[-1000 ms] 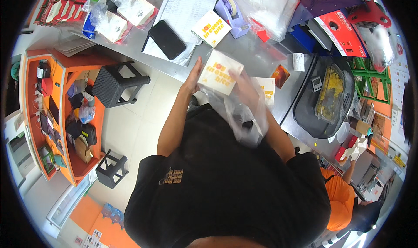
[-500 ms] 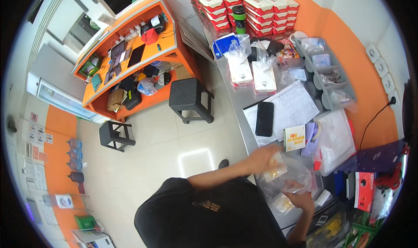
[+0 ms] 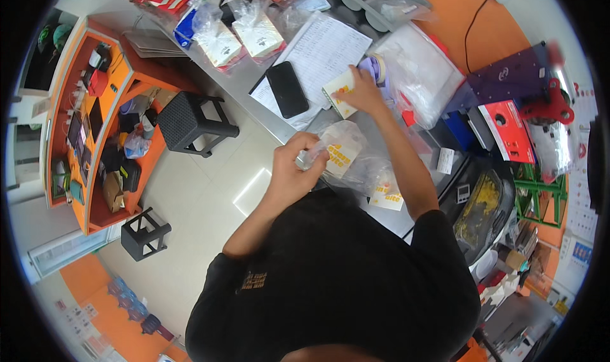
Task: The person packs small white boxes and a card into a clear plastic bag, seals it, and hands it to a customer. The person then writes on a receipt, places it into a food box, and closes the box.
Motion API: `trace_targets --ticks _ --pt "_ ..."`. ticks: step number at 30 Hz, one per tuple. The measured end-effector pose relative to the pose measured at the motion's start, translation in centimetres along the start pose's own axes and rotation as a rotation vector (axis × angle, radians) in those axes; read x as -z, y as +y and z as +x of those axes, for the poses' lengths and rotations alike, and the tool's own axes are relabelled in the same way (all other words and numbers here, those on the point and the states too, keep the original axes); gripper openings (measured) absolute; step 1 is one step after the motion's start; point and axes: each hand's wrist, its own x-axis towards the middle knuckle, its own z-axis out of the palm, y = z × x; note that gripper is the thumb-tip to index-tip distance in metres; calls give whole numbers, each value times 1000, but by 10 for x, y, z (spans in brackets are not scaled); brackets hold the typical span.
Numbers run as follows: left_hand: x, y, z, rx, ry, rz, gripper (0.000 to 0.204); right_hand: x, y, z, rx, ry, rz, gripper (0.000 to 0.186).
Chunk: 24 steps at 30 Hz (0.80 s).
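- Two bare hands work over a steel-coloured table (image 3: 267, 117), around a black phone (image 3: 287, 90) that lies on written sheets (image 3: 327, 44).
- Below the phone, the left hand (image 3: 295, 165) has its grip closed, thumb against fingers, on the gathered edge of a clear bag (image 3: 349, 183).
- That bag hangs to the phone's lower right, wrapped around a white square (image 3: 344, 155) with yellow print.
- Right of the phone, the right hand (image 3: 368, 94) touches a green-edged white pad (image 3: 337, 92), its grip partly open across the face; I cannot tell whether it has hold of it.
- Farther to the phone's lower right lies another printed square (image 3: 386, 200), partly covered by the bag.
- Beyond the pad, right of the phone: a purple tape dispenser (image 3: 376, 69), then a stack of clear plastic sheets (image 3: 422, 79).
- Two bagged boxes (image 3: 257, 36) stand above and left of the phone.
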Motion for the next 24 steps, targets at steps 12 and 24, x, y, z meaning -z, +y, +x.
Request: trace_targets --ticks 12,24 --pt "5 2 4 212 -255 -546 21 107 -37 -57 -247 -121 88 97" --pt "5 -14 0 91 -161 -451 22 67 -92 -148 -392 -674 1187 65"
